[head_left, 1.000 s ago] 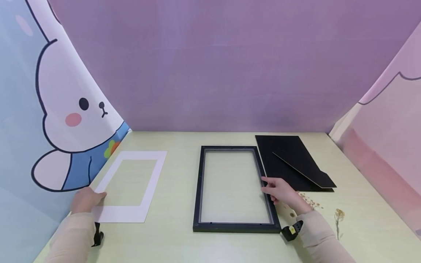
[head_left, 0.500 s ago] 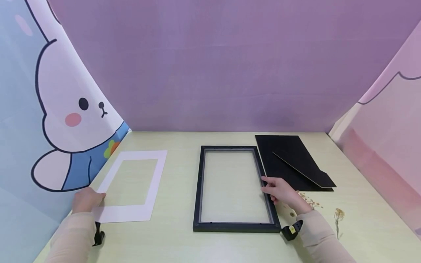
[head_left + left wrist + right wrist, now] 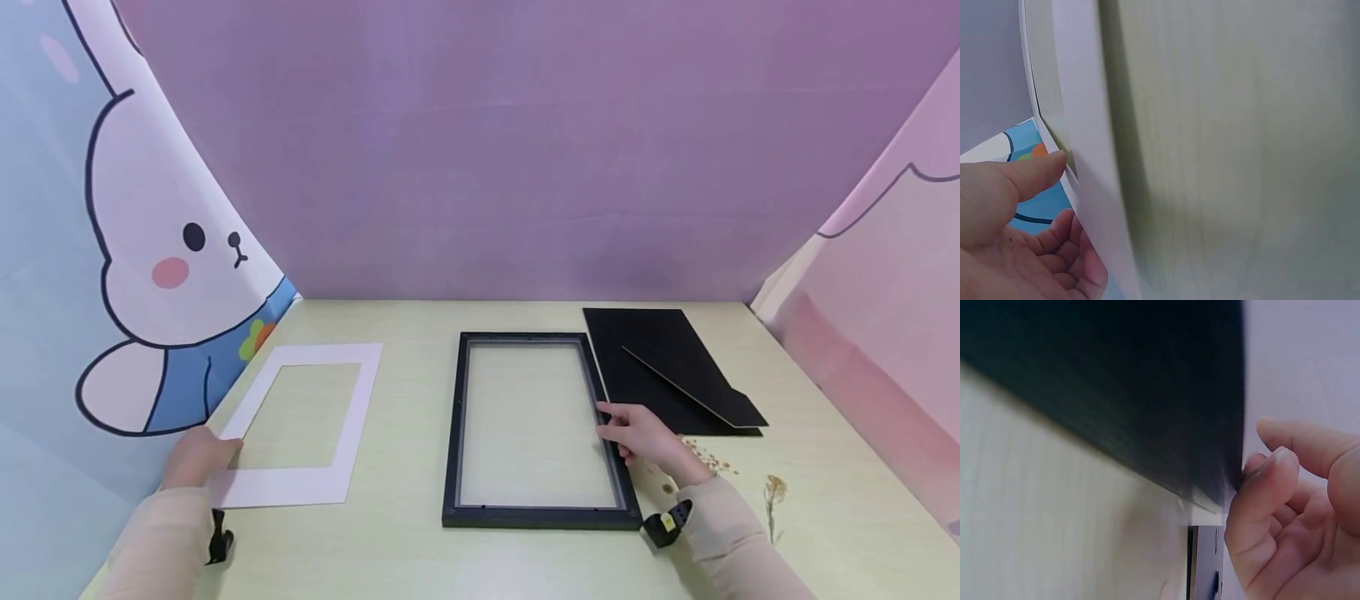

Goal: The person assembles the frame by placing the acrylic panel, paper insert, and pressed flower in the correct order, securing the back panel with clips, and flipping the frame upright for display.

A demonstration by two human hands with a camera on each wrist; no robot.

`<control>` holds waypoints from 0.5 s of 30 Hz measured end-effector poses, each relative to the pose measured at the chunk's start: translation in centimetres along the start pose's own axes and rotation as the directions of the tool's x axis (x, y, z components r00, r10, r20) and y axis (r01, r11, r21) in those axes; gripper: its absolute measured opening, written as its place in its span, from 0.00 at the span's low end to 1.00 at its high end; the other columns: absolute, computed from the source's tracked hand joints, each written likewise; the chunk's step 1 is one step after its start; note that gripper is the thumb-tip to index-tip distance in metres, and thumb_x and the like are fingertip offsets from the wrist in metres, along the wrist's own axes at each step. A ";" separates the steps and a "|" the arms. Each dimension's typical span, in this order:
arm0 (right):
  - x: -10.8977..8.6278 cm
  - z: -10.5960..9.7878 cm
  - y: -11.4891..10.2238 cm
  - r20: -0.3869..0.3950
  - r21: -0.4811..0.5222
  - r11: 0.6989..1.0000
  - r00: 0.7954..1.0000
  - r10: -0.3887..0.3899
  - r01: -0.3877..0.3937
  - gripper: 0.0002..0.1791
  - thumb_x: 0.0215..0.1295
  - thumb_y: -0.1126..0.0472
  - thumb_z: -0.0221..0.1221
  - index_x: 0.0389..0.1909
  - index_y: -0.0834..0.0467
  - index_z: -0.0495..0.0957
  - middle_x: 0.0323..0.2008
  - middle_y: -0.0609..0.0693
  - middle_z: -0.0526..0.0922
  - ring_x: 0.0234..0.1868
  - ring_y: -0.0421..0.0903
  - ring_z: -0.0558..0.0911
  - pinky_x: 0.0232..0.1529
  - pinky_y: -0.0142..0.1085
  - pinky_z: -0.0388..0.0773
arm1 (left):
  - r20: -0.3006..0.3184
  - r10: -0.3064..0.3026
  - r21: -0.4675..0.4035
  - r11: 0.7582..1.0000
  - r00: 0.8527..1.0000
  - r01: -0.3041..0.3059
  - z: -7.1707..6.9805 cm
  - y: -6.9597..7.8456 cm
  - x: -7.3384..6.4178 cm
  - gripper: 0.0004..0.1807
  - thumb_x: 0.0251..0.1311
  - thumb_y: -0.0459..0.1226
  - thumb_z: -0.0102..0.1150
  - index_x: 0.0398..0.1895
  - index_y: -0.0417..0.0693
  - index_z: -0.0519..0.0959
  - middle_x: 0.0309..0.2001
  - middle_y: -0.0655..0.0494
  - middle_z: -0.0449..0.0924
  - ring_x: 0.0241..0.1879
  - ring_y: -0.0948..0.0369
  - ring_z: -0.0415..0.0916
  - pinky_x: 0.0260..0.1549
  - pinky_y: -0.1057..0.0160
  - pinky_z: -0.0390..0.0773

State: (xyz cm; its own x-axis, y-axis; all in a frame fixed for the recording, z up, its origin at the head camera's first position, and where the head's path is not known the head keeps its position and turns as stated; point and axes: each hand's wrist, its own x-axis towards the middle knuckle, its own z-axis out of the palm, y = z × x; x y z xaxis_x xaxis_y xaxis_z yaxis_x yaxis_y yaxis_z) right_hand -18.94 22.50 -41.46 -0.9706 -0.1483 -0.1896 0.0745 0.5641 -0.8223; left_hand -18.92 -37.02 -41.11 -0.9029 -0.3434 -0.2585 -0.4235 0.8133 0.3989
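At the left of the table, a white picture mat with a rectangular window lies tilted slightly. My left hand pinches its lower left side, thumb over the card and fingers beneath; the left wrist view shows the mat with a shadow along its edge. A black picture frame lies flat in the middle. At its right side, my right hand holds the bar, with thumb and index finger reaching over it. In the right wrist view, bent fingers meet the edge of the dark frame.
Behind the right hand lies a black backing board with a raised flap. Dried flowers lie by the right wrist, and another dried flower sprig farther right. A purple cloth wall borders the back.
The mat's lower right corner has shifted slightly right and up since a second ago, with the left hand still gripping it. The right hand and the frame stay where they were.
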 end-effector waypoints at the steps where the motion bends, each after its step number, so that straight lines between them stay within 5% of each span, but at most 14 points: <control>1: 0.0 0.0 0.0 0.000 -0.001 1.000 1.000 0.001 -0.001 0.29 0.63 0.66 0.56 0.63 0.69 0.61 0.22 0.51 0.71 0.14 0.42 0.67 0.16 0.35 0.70 | 0.007 0.006 -0.012 1.000 1.000 -0.006 0.0 -0.2 0.0 0.32 0.58 0.40 0.51 0.45 0.12 0.61 0.41 0.22 0.66 0.39 0.40 0.66 0.44 0.44 0.67; 6: 0.0 0.0 0.0 -0.001 -0.002 1.000 1.000 0.009 -0.009 0.29 0.63 0.66 0.56 0.64 0.69 0.61 0.23 0.52 0.71 0.15 0.42 0.67 0.16 0.34 0.70 | 0.051 0.028 -0.068 0.997 0.998 -0.025 -0.1 -1.1 0.3 0.38 0.58 0.46 0.51 0.51 0.13 0.59 0.51 0.20 0.61 0.47 0.35 0.64 0.49 0.42 0.63; 9: 0.1 0.0 0.0 0.000 -0.006 1.000 1.000 0.013 -0.013 0.29 0.62 0.66 0.56 0.64 0.69 0.61 0.23 0.52 0.71 0.15 0.42 0.67 0.16 0.34 0.70 | 0.095 -0.003 -0.102 0.995 0.995 0.013 -0.3 -1.6 0.6 0.41 0.58 0.50 0.51 0.54 0.16 0.58 0.52 0.22 0.60 0.50 0.35 0.62 0.50 0.42 0.62; 15: 0.1 -0.1 0.0 0.003 -0.005 1.000 1.000 0.013 -0.013 0.30 0.63 0.66 0.56 0.64 0.69 0.60 0.24 0.51 0.71 0.15 0.41 0.67 0.16 0.33 0.70 | 0.111 0.028 -0.162 0.987 0.993 -0.010 -0.6 -2.4 1.0 0.36 0.62 0.47 0.47 0.51 0.16 0.60 0.45 0.26 0.65 0.44 0.39 0.66 0.43 0.47 0.68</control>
State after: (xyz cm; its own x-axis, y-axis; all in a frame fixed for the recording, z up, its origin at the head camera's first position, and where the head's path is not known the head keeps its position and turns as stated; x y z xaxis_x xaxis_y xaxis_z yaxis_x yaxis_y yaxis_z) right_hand -19.03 22.59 -41.45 -0.9689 -0.1435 -0.2016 0.0856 0.5701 -0.8171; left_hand -18.83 -39.60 -41.79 -0.9007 -0.2662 -0.3434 -0.4210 0.7301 0.5383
